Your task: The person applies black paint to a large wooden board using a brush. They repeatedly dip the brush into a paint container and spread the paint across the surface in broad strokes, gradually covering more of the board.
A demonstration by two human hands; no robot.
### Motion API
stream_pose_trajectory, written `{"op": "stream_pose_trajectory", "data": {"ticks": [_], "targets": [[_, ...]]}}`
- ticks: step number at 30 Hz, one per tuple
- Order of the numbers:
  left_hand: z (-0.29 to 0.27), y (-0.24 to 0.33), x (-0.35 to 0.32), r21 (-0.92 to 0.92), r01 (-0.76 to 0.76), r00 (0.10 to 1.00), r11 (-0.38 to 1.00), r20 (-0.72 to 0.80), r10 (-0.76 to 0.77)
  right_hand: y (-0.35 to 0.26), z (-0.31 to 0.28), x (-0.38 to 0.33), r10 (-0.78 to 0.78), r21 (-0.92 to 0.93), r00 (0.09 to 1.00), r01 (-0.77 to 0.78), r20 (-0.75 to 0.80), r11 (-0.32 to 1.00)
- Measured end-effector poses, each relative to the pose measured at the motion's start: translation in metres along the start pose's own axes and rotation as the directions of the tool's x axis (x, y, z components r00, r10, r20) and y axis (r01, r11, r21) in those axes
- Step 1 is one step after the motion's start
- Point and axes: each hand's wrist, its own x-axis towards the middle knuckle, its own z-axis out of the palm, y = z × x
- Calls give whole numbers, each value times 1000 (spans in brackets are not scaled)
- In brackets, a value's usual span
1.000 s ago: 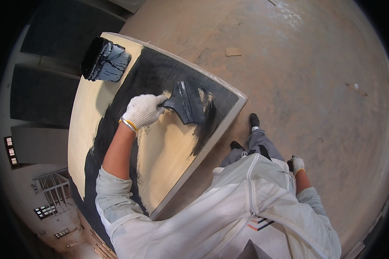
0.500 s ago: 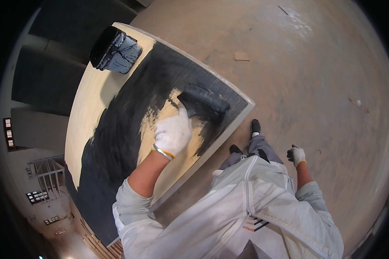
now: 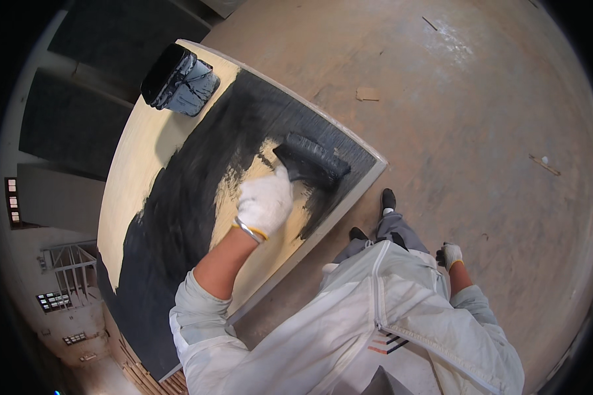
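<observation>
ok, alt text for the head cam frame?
A gloved left hand presses a wide black brush onto a pale board half coated in black paint, a black paint container at its far corner. The gloved right hand hangs empty above the concrete floor.

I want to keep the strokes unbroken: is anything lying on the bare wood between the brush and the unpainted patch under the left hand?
Nothing visible does. The left hand holds the wide brush right at the edge of the bare patch on the board. The black paint container sits away at the board's far corner.
</observation>
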Motion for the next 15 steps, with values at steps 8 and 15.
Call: {"op": "stream_pose_trajectory", "data": {"ticks": [8,15], "targets": [[8,4,16,37,-13,997,999,-76,16,7,2,16,-150,1,989,150,5,989],[-4,-7,-16,-19,-32,999,999,12,32,-21,13,-6,-159,16,986,158,59,987]]}}
